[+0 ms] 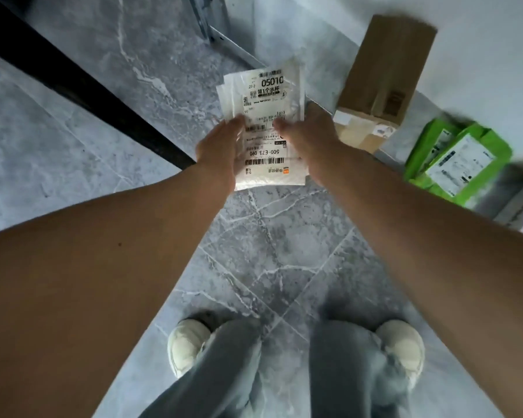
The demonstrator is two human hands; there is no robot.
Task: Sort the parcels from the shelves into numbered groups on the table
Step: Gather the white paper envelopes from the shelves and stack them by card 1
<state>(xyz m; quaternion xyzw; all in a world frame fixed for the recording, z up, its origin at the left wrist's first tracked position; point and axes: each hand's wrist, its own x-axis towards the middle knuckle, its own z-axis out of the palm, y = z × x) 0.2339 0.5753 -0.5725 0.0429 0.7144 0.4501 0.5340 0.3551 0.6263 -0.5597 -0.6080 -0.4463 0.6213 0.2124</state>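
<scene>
Several white parcels (pixel 266 116) (stacked, labels up) held at 12 o'clock above the floor (pixel 103 101), pinched between left grip (pixel 216 149) and right grip (pixel 311 137), cardboard box (pixel 384 79) and green parcels (pixel 456 164) at 2 o'clock.

The top mailer (pixel 290 86) of the white mailer stack (pixel 226 96) is carrying two shipping labels. The far label (pixel 269 86) is showing "05010" in large digits, with "27/2" to its left. The near label (pixel 264 152), upside down, is showing "500-E73 090" above a barcode (pixel 264 161). Labels on the green parcels (pixel 492 146) and the cardboard box (pixel 387 70) are proving too blurred to read.
</scene>
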